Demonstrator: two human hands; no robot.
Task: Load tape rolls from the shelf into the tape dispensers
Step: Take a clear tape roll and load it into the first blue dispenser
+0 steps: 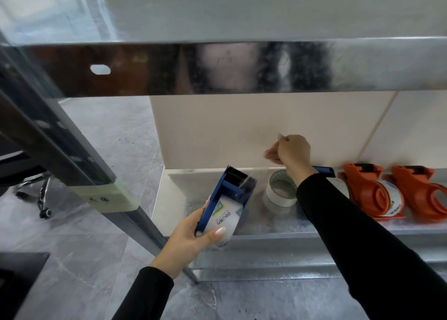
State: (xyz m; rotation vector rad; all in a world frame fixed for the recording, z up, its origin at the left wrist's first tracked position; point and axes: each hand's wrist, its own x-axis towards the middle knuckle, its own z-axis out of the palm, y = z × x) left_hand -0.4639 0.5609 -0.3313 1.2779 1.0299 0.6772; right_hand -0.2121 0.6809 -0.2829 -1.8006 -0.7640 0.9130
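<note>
Near 6 o'clock, the left hand (191, 237) grips a blue plastic tape dispenser (227, 194), its thumb lying across the white-labelled tape roll (225, 220) loaded inside. At the view's centre, toward 3 o'clock, the right hand (292, 150) pinches the clear tape strip (250, 174) drawn up from the dispenser. A loose clear tape roll (280, 191) stands on the metal shelf (278, 225). Two orange plastic dispensers (370, 191) sit at 4 o'clock.
</note>
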